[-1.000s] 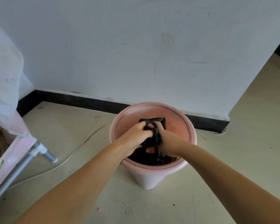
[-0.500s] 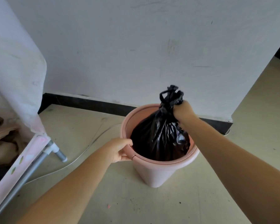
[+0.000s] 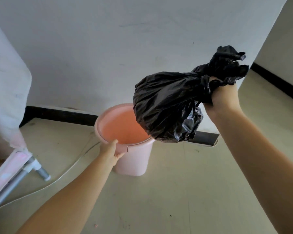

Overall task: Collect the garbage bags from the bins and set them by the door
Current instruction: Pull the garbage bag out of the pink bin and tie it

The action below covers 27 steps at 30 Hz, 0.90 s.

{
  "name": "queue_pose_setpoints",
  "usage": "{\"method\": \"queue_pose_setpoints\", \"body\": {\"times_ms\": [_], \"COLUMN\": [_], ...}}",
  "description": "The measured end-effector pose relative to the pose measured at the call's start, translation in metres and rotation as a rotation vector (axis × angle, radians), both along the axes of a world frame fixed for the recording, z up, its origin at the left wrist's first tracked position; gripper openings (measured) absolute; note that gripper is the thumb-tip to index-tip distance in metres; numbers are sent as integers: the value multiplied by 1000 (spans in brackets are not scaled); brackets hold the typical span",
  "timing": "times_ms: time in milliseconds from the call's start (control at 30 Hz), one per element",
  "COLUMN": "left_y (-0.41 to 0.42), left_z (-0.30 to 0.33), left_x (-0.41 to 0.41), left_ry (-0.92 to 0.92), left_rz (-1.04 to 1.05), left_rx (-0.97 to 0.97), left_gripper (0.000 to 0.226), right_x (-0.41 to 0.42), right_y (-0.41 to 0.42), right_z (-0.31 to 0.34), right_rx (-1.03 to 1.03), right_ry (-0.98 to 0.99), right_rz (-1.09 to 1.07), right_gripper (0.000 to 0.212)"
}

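A tied black garbage bag (image 3: 166,105) hangs in the air above and to the right of a pink plastic bin (image 3: 134,159). My right hand (image 3: 222,97) grips the bag by its knotted neck, held high on the right. The bag is clear of the bin and tilts to the left. My left hand (image 3: 111,151) holds the bin's near rim, thumb inside. The bin stands on the floor against the white wall, and its inside shows bare orange-pink plastic.
A pink-covered frame with grey metal legs (image 3: 24,168) stands at the left. A white cable (image 3: 71,168) runs across the floor toward the bin. The wall (image 3: 125,48) ends at a corner on the right, with beige floor (image 3: 269,115) beyond it.
One second ago both hands were tying the bag inside the bin. Since then my right hand lifted the bag up and out to the right, and my left hand moved to the bin's rim.
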<state>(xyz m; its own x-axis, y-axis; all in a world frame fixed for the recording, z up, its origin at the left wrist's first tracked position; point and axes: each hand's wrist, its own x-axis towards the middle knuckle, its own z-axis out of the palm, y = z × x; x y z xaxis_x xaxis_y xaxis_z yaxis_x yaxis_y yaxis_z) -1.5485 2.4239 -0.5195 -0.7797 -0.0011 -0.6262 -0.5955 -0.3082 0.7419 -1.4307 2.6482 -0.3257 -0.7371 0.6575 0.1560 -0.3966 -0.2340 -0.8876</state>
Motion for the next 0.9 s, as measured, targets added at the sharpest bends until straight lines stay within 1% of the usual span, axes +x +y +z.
{"method": "queue_pose_setpoints", "body": {"times_ms": [67,133,200,300,400,467,533,567,600,633,667,733,767,800,833,900], "left_y": [8,12,12,10,9,10,15,20,26,31,37,44,48,51,53,57], "left_z": [-1,-1,0,0,-2,-4,-2,0,4,5,4,3,3,6,8,15], "left_x": [3,6,7,10,14,18,29,38,50,60,70,85,90,96,99,100], "left_ry": [30,49,66,85,84,58,20,7,1,-3,18,145,228,320,416,616], "left_rz": [22,41,44,26,-7,-70,-184,-277,-395,-539,-699,-997,-1111,-1183,-1208,-1144], "left_rx": [34,57,72,79,96,44,-74,-138,-184,-214,-228,-241,-258,-295,-338,-469], "left_gripper": [54,53,51,50,51,54,53,46,35,31,34,52,61,63,58,31], "right_x": [6,10,14,21,27,35,48,55,59,62,63,63,63,63,63,65], "right_y": [3,2,2,5,2,-6,-15,-20,-22,-24,-26,-31,-33,-36,-38,-39], "right_z": [-9,-32,-62,-106,-147,-175,-204,-214,-222,-226,-227,-216,-209,-201,-193,-180], "right_rx": [33,73,75,117,286,391,425,416,412,420,438,461,463,473,499,591], "right_ry": [-12,-79,-196,-384,-592,-754,-871,-920,-955,-962,-951,-893,-847,-797,-755,-706], "right_rz": [24,28,20,-5,33,143,285,346,398,449,479,506,526,557,596,660], "right_gripper": [29,26,22,23,32,36,33,31,27,23,19,19,19,18,17,15]}}
